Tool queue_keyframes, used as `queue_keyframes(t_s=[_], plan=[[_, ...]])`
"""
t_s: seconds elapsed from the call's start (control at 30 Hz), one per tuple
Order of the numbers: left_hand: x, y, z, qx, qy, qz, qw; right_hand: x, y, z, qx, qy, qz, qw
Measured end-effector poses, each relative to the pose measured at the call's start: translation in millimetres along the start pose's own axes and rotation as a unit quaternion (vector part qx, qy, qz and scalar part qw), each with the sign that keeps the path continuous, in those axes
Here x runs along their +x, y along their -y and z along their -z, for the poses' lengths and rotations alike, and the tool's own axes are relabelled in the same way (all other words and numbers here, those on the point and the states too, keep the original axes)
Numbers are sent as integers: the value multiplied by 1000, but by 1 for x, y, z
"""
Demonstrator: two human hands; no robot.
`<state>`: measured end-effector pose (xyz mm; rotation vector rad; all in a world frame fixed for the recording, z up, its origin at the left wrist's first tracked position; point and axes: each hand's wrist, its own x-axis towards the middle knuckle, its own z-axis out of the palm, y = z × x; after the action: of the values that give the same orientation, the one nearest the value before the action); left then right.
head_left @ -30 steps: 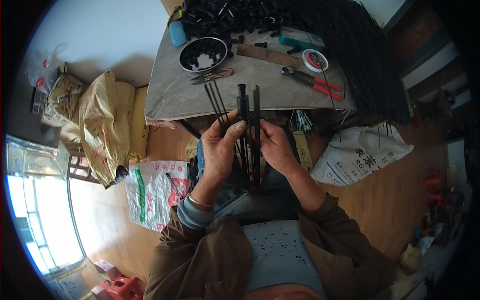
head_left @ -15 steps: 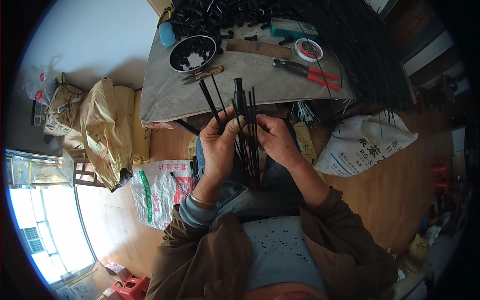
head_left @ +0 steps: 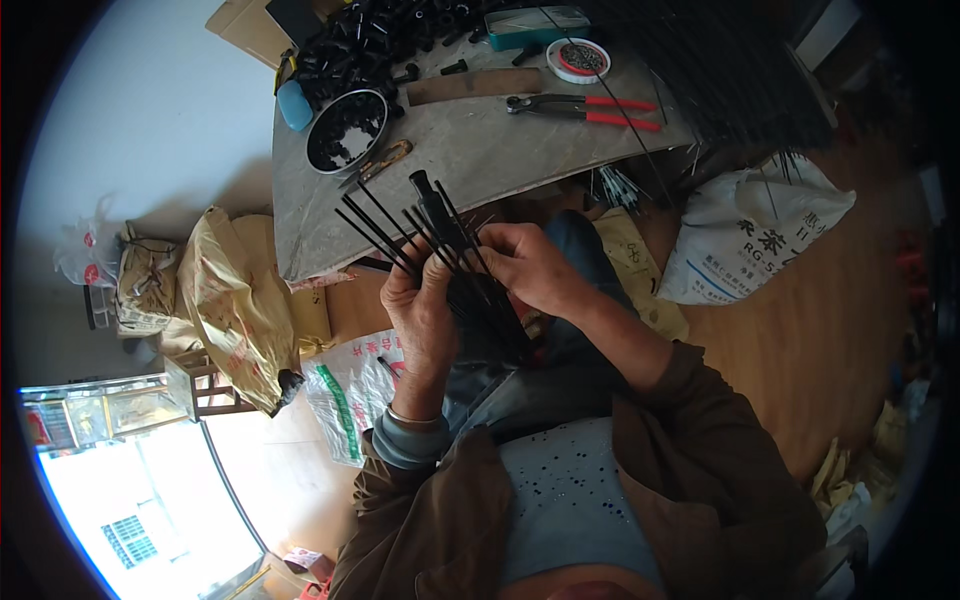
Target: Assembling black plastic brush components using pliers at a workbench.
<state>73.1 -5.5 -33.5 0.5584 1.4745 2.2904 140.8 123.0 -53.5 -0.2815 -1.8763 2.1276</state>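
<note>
Over my lap, a bundle of thin black rods [head_left: 368, 226] is held up between my two hands, their upper ends fanned out and leaning left. Among them stands a thicker black tube-like piece [head_left: 432, 202] with a flared top. My left hand [head_left: 415, 315] is closed round the rods on the left side, thumb and fingers pressed together. Fingertips of my right hand [head_left: 538, 270] pinch at rods on the right side, near the thick piece. The lower parts of the rods run down toward my lap, dark and hard to separate.
On the grey table [head_left: 480, 160] lie a bowl of small black parts [head_left: 375, 105], scissors [head_left: 385, 160], red-handled pincers [head_left: 620, 112], a brown strip [head_left: 475, 86] and a round dish of small metal pieces [head_left: 578, 60]. Black parts [head_left: 360, 45] heap behind. A white sack [head_left: 740, 240] stands right.
The view has turned, so the table and sacks appear tilted. Rods and thick piece now lean further left, with their tops spread wider. Both hands still hold the bundle.
</note>
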Motion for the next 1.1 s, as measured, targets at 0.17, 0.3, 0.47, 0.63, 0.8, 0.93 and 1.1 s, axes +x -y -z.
queue_keyframes(t_s=[0.17,0.3,0.47,0.63,0.8,0.93,1.1], plan=[[0,-3,4,-14,2,47,999,-7,18,-3,-38,-5,-5,999],[4,-6,4,-14,7,58,998,-4,18,-4,-26,-14,9,1000],[5,-7,5,49,22,42,998,4,-2,1,20,23,-11,999],[7,-6,3,53,9,59,997,-9,23,-7,-85,-34,-19,996],[8,-3,9,-2,20,75,997,-12,17,-11,-136,-82,99,982],[7,-5,7,3,16,68,998,-11,17,-15,-125,-116,139,976],[4,-2,10,30,0,36,999,-12,14,-15,-168,-132,192,958]])
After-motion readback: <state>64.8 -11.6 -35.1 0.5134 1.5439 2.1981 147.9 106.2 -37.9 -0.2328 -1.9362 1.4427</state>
